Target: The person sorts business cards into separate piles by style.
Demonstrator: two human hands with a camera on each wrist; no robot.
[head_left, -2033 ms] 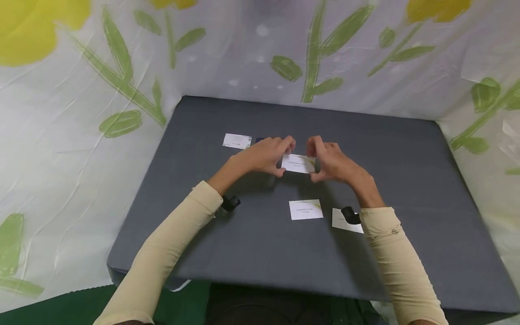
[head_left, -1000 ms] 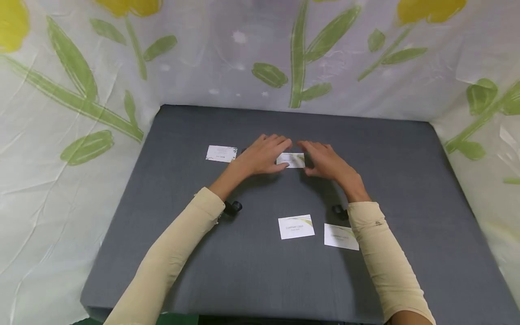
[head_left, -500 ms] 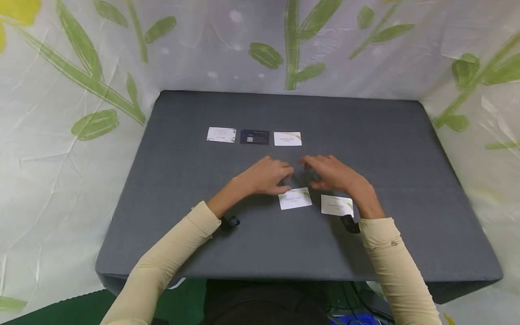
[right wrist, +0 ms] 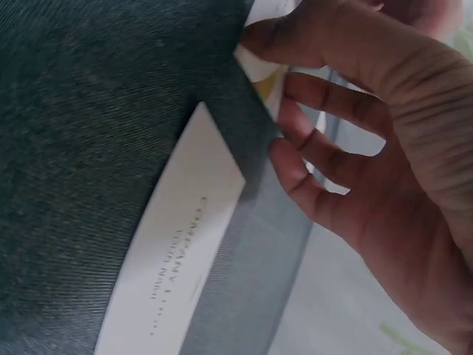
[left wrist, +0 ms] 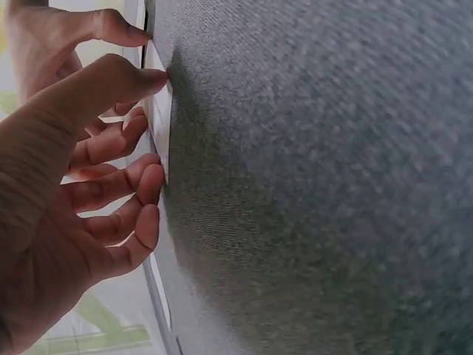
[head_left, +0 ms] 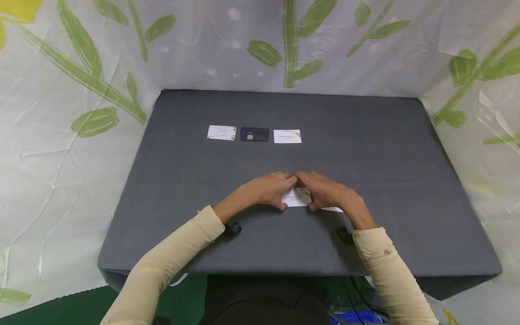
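A white business card [head_left: 296,197] lies on the grey table [head_left: 373,149], near the front. My left hand [head_left: 287,193] holds its left end and my right hand [head_left: 306,193] its right end, thumbs at the near edge and fingers curled over the far edge. In the left wrist view my left hand [left wrist: 151,122] has its thumb and fingertips against the card's edge [left wrist: 157,100]. The right wrist view shows my right hand [right wrist: 270,92] with its thumb on that card [right wrist: 259,70]. A second white card [right wrist: 177,274] lies flat just right of it, partly under my right hand [head_left: 332,209].
Three cards sit in a row at the back: a white one [head_left: 221,132], a dark one [head_left: 254,134] and a white one [head_left: 287,136]. A leaf-patterned sheet [head_left: 81,90] walls in the table on three sides. The table's front edge [head_left: 284,271] is close to my body.
My hands set a white card into the back row, drew back toward me, and have now come down onto the near white card, closing on its two ends.
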